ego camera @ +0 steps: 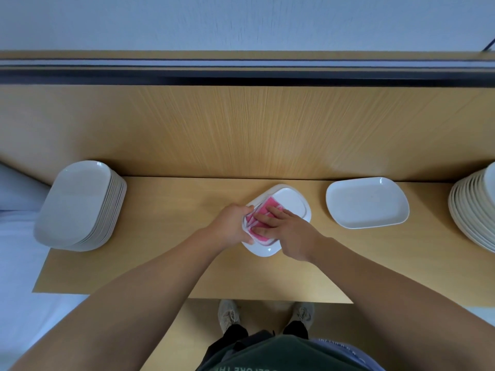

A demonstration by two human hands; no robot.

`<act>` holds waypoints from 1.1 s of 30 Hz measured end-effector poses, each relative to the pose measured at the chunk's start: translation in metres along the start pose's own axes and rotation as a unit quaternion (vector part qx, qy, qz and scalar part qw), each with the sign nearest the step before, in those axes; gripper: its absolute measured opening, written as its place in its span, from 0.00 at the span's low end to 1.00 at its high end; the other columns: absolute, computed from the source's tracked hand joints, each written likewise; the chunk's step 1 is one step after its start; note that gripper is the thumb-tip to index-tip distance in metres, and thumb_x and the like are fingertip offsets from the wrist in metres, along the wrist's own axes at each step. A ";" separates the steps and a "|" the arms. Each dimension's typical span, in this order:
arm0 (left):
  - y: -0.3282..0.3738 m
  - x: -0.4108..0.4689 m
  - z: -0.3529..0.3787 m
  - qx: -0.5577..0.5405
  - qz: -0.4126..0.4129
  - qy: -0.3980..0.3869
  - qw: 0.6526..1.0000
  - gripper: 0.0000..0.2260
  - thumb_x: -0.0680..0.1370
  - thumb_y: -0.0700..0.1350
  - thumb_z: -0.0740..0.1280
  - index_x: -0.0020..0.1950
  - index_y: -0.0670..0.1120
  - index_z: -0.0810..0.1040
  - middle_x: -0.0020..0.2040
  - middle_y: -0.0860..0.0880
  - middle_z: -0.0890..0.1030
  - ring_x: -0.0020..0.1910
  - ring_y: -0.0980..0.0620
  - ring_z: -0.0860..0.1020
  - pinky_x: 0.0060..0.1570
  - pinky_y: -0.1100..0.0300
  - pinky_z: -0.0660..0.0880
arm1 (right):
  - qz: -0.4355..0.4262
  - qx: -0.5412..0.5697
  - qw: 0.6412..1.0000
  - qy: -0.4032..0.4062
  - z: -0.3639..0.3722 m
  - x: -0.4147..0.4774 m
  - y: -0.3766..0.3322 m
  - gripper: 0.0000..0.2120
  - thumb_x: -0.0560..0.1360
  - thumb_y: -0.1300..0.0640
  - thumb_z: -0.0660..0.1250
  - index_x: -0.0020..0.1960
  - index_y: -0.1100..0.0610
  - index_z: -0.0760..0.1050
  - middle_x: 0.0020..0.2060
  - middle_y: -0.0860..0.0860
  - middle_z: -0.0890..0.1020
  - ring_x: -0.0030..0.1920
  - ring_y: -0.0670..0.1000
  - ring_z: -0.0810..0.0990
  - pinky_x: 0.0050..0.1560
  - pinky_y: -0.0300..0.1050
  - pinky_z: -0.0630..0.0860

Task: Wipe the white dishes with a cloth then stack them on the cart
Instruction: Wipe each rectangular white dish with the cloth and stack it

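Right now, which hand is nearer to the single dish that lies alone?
Right. The right hand presses the pink cloth just left of the single dish; the left hand grips the left rim of the middle dish, farther away.

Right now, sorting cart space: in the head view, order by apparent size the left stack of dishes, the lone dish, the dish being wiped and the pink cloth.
1. left stack of dishes
2. lone dish and dish being wiped: alike, one partly covered, not ranked
3. pink cloth

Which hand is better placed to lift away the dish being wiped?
Probably left: the left hand grips the dish by its rim, while the right hand presses the pink cloth flat on it.
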State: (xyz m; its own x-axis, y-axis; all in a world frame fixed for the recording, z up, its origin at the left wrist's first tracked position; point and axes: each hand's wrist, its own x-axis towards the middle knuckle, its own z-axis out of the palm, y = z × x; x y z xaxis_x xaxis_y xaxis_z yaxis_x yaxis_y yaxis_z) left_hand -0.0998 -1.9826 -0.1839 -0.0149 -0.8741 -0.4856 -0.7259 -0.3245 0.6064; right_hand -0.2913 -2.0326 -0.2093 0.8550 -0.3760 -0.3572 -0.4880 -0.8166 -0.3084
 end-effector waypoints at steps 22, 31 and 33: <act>-0.003 -0.003 0.006 0.039 -0.035 -0.002 0.999 0.41 0.66 0.46 0.77 0.76 0.51 0.62 0.68 0.49 0.68 0.67 0.49 0.66 0.62 0.60 0.67 | 0.087 0.153 0.953 0.247 0.014 -0.028 0.059 0.18 0.78 0.70 0.60 0.61 0.57 0.80 0.64 0.48 0.76 0.63 0.27 0.64 0.59 0.18 0.58; 0.018 -0.036 0.004 -0.027 -0.038 0.075 0.996 0.36 0.70 0.41 0.74 0.75 0.50 0.63 0.69 0.51 0.69 0.67 0.50 0.68 0.58 0.64 0.66 | 0.028 0.180 0.941 0.284 -0.007 -0.052 0.052 0.20 0.75 0.70 0.67 0.63 0.52 0.79 0.64 0.36 0.72 0.66 0.40 0.70 0.62 0.21 0.59; 0.025 -0.045 0.004 -0.050 -0.028 0.099 0.993 0.29 0.69 0.40 0.73 0.69 0.50 0.71 0.61 0.51 0.75 0.59 0.50 0.74 0.51 0.62 0.72 | -0.001 0.186 0.936 0.299 -0.014 -0.054 0.051 0.21 0.75 0.70 0.67 0.64 0.51 0.79 0.65 0.35 0.72 0.66 0.40 0.71 0.63 0.23 0.61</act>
State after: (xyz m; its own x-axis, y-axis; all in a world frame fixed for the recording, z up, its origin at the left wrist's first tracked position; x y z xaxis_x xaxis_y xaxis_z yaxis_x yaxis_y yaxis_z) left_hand -0.1198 -1.9499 -0.1493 0.1669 -0.9043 -0.3930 -0.6498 -0.4007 0.6459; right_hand -0.3600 -2.0597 -0.1933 0.7471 -0.6437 0.1658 -0.4190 -0.6498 -0.6342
